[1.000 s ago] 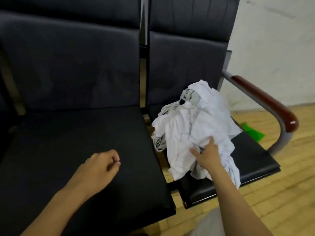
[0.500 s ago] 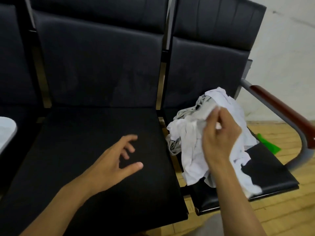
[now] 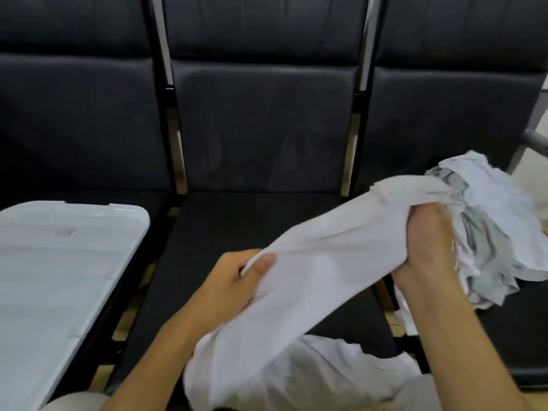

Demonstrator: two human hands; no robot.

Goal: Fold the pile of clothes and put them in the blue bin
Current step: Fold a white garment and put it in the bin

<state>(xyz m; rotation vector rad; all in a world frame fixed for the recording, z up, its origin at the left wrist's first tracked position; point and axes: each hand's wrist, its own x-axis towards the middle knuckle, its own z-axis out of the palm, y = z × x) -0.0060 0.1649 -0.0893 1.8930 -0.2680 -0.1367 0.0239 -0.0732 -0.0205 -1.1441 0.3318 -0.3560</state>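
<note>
Both hands grip a white garment stretched across the frame's centre: left hand pinches its lower-left edge, right hand clutches it beside the clothes pile at right. Bare black seat lies beneath; a white lid sits lower left.

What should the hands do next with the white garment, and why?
Probably pull the garment clear of the pile and spread it on the middle seat: the left hand and right hand both grip it, stretched between them, one end still against the pile.
</note>
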